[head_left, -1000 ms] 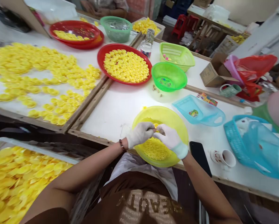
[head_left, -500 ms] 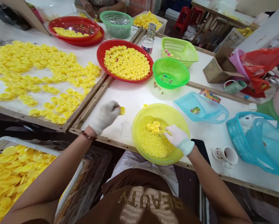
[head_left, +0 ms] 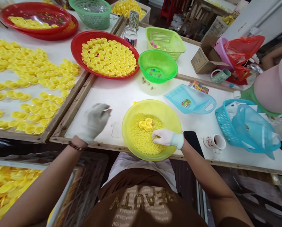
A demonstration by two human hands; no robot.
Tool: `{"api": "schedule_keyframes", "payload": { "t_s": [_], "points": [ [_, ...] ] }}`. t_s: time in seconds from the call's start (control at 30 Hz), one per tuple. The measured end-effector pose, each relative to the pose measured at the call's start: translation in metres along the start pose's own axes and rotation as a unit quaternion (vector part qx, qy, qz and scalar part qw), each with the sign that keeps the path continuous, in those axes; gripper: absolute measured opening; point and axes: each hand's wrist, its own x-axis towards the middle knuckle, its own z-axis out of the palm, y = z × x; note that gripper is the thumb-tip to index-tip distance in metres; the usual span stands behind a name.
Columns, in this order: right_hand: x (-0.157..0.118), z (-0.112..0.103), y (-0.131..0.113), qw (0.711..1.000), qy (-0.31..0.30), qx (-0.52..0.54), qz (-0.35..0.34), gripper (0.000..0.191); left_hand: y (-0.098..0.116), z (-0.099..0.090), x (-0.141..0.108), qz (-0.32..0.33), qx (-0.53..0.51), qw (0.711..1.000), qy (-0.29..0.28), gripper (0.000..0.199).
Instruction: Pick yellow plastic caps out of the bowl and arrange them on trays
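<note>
My left hand (head_left: 96,122), in a pale glove with bare fingertips, hangs blurred over the white table left of the yellow bowl (head_left: 129,126). Its fingers are bent; whether anything is between them is unclear. My right hand (head_left: 165,137), in a white glove, is inside the bowl with its fingers pinched together at the small yellow pieces (head_left: 144,138). What it holds is too small to make out. A few yellow cups (head_left: 146,124) lie on those pieces, just left of my right fingertips. Many yellow cups (head_left: 108,56) fill a red tray (head_left: 76,50) behind my left hand.
Yellow cups (head_left: 32,75) cover the left table. Behind the bowl stand a green bowl (head_left: 158,66) and a light green basket (head_left: 164,41). On the right are a blue scoop (head_left: 190,98), a phone (head_left: 193,142), a mug (head_left: 214,142) and a blue basket (head_left: 230,129).
The view has shifted right. The yellow cup seen at my left fingertips is no longer visible there. My right fingers have moved down nearer the small pieces and drawn together.
</note>
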Motion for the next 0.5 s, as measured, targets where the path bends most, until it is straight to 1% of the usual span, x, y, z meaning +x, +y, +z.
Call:
{"api": "schedule_keyframes", "payload": {
  "t_s": [0.03,0.07,0.1,0.13,0.17,0.2,0.23,0.27,0.33,0.43,0.5],
  "points": [
    [-0.002,0.001,0.001,1.0,0.012,0.024,-0.004,0.013,0.027,0.006,0.006,0.048,-0.028,0.998,-0.019,0.027],
    [-0.003,0.002,0.002,0.998,0.027,0.049,-0.005,0.014,0.054,0.014,0.012,0.082,-0.039,0.993,-0.071,0.026],
    [-0.005,0.003,0.002,0.997,0.042,0.07,-0.003,0.014,0.078,0.023,0.018,0.096,-0.026,0.986,-0.136,0.027],
    [-0.006,0.003,0.002,0.995,0.058,0.084,-0.001,0.015,0.099,0.033,0.024,0.095,-0.001,0.976,-0.198,0.027],
    [-0.007,0.003,0.002,0.993,0.074,0.089,0.0,0.015,0.115,0.043,0.03,0.086,0.024,0.965,-0.248,0.026],
    [-0.009,0.003,0.001,0.992,0.091,0.089,0.0,0.015,0.127,0.052,0.035,0.074,0.047,0.956,-0.28,0.024],
    [-0.01,0.003,0.001,0.99,0.109,0.087,-0.004,0.015,0.133,0.06,0.038,0.063,0.063,0.951,-0.298,0.022],
    [-0.012,0.002,0.0,0.988,0.127,0.086,-0.009,0.014,0.136,0.066,0.041,0.057,0.069,0.949,-0.303,0.021],
    [-0.015,0.0,-0.003,0.981,0.167,0.092,-0.02,0.014,0.131,0.071,0.042,0.06,0.071,0.948,-0.304,0.02],
    [-0.015,-0.004,-0.011,0.962,0.241,0.117,-0.046,0.015,0.118,0.069,0.037,0.065,0.041,0.951,-0.299,0.024],
    [-0.011,-0.007,-0.019,0.946,0.288,0.138,-0.059,0.016,0.112,0.066,0.031,0.055,-0.017,0.953,-0.296,0.022]
  ]
}}
